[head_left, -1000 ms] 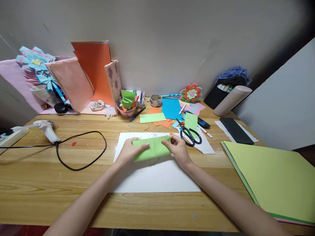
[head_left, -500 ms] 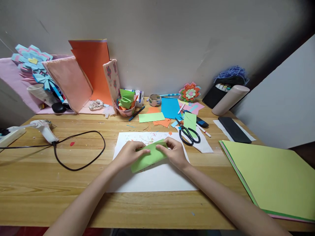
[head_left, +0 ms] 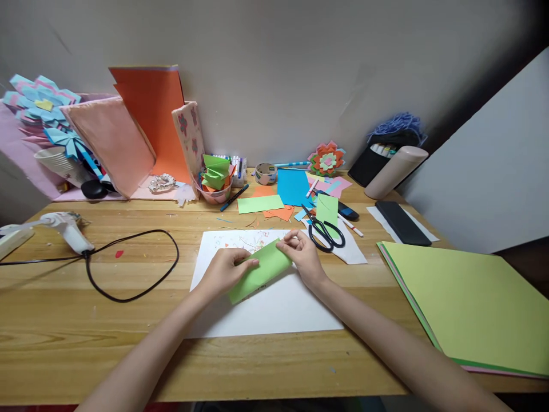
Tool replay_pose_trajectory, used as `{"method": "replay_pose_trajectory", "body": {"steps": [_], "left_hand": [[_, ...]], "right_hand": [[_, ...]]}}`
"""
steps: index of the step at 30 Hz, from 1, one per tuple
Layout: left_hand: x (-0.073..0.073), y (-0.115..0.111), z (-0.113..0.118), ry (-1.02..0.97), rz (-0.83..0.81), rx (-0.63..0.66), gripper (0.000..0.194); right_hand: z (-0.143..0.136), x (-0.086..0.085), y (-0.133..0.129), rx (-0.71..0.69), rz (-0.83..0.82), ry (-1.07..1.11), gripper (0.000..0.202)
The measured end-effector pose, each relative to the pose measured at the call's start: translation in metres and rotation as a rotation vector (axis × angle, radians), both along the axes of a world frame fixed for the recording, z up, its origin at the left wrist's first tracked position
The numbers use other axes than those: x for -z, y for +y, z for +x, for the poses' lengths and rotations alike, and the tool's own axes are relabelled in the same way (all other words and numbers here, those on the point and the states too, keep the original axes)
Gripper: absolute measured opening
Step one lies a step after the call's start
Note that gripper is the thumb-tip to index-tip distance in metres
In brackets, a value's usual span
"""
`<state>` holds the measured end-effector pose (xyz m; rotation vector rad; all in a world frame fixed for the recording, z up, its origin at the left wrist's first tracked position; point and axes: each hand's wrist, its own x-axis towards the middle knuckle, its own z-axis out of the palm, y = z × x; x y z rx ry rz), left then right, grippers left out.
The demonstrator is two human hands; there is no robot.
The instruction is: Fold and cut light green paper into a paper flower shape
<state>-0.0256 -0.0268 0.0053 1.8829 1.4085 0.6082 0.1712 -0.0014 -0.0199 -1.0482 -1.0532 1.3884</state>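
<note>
A strip of green paper (head_left: pixel 265 268) is held at a slant over a white sheet (head_left: pixel 283 312) on the wooden desk. My left hand (head_left: pixel 229 269) grips its left part, thumb on top and the other fingers underneath. At the upper right corner my right hand (head_left: pixel 303 256) pinches the paper between thumb and fingers. Small dark marks show along the strip's lower edge. Beyond my right hand lie black-handled scissors (head_left: pixel 326 236), partly over a light green paper piece (head_left: pixel 327 209).
Behind are a light green strip (head_left: pixel 261 204), blue paper (head_left: pixel 293 187), a tape roll (head_left: pixel 266 173) and a cup of paper scraps (head_left: pixel 217 191). A glue gun (head_left: pixel 71 232) with a looped cord lies left. Stacked coloured sheets (head_left: pixel 476 303) and a black phone (head_left: pixel 402 223) are at right.
My right hand has shifted slightly up and right along the green paper, which now tilts a little more steeply. The whole view has moved slightly. My left hand keeps its grip.
</note>
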Motion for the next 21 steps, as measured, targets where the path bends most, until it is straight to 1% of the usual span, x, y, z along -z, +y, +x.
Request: {"method": "replay_pose_trajectory", "body": {"steps": [3, 6, 14, 18, 21], "left_hand": [[0.0029, 0.0006, 0.0005, 0.004, -0.018, -0.012, 0.036], [0.0026, 0.0012, 0.0005, -0.011, -0.045, -0.008, 0.037], [0.0022, 0.0019, 0.0003, -0.057, -0.095, -0.015, 0.034], [-0.0002, 0.0046, -0.0012, -0.081, -0.155, 0.017, 0.031], [-0.0049, 0.0053, -0.0040, -0.059, -0.211, 0.064, 0.029]], "right_hand": [[0.0012, 0.0028, 0.0024, -0.021, -0.039, 0.044, 0.038], [0.0023, 0.0043, 0.0031, -0.017, -0.051, 0.063, 0.039], [0.0044, 0.0059, 0.0049, -0.031, -0.057, 0.059, 0.039], [0.0038, 0.0063, 0.0042, -0.028, -0.043, 0.058, 0.038], [0.0021, 0.0043, 0.0020, -0.035, -0.016, 0.046, 0.035]]}}
